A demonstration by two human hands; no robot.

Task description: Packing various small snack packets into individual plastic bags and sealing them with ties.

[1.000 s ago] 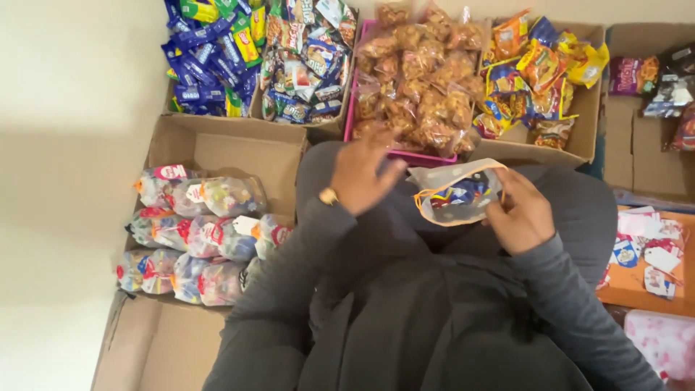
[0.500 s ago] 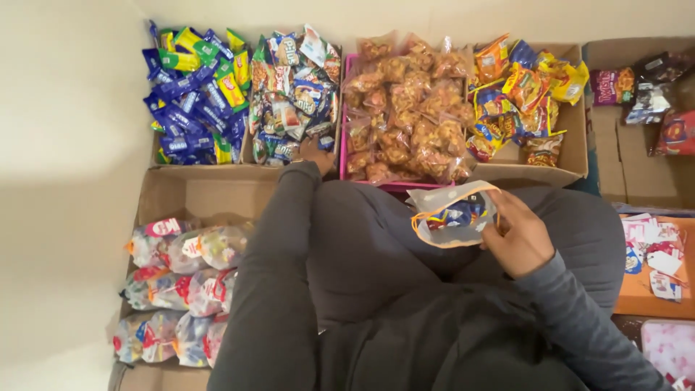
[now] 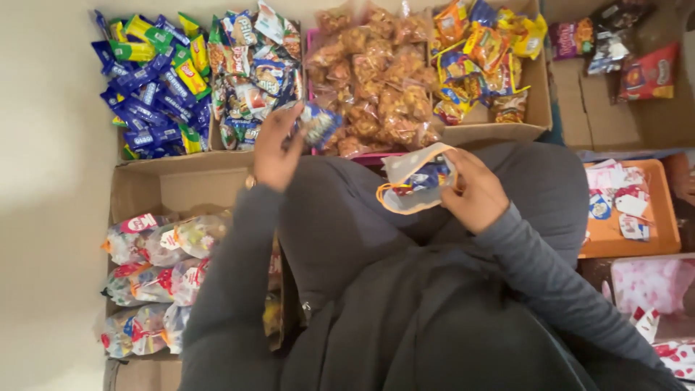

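Pinching a crinkly snack packet (image 3: 318, 122), left hand (image 3: 275, 148); right hand (image 3: 474, 192) grips a sheer pouch (image 3: 416, 177).

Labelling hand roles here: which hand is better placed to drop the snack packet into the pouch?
Left, probably. The left hand already holds the snack packet just beside the pouch, while the right hand is busy holding that pouch open.

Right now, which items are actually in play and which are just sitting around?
In play:
- left hand gripping a blue snack packet
- right hand holding a sheer pouch open

Lying about:
- blue wafer bars
- amber snack bags
- filled pouches in the cardboard box
- orange tray of tags
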